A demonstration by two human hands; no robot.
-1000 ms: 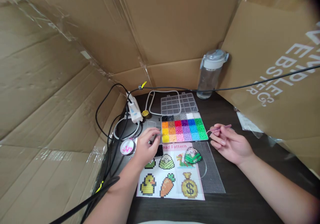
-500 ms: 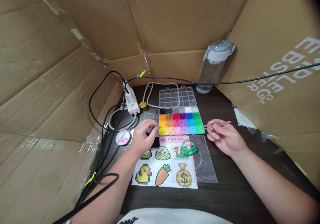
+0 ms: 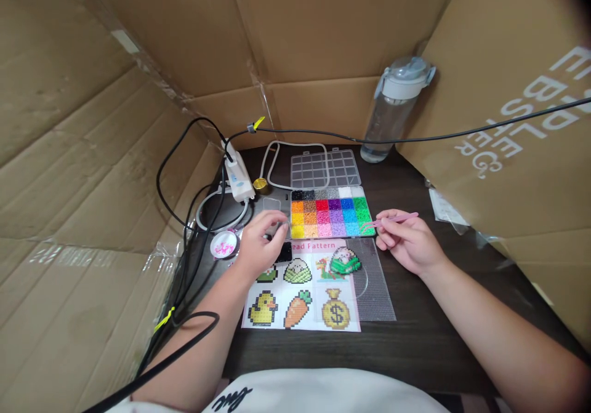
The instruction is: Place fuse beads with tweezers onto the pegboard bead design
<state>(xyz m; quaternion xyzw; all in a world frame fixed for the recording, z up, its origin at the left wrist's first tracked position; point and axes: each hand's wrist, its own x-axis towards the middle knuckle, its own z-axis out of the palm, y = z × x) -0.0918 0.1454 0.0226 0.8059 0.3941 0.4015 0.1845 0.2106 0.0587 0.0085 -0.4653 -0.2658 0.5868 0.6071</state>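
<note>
My right hand holds pink tweezers between thumb and fingers. The tweezer tips are over the green beads at the right side of the sectioned bead box. My left hand is curled at the box's left edge, thumb and forefinger close together; what lies between them cannot be made out. Beneath that hand a small black tray is partly hidden. A bead pattern sheet lies in front, with a finished bead piece, white and green, on its upper right.
A white dish with pink beads stands at left. Behind it are a power strip, cables and a gold tin. A clear pegboard lies under the sheet's right side. A water bottle stands at the back; cardboard walls surround the table.
The view has shifted slightly, so everything sits a little higher and further left. The tweezers stay at the green beads; both hands keep nearly the same pose.
</note>
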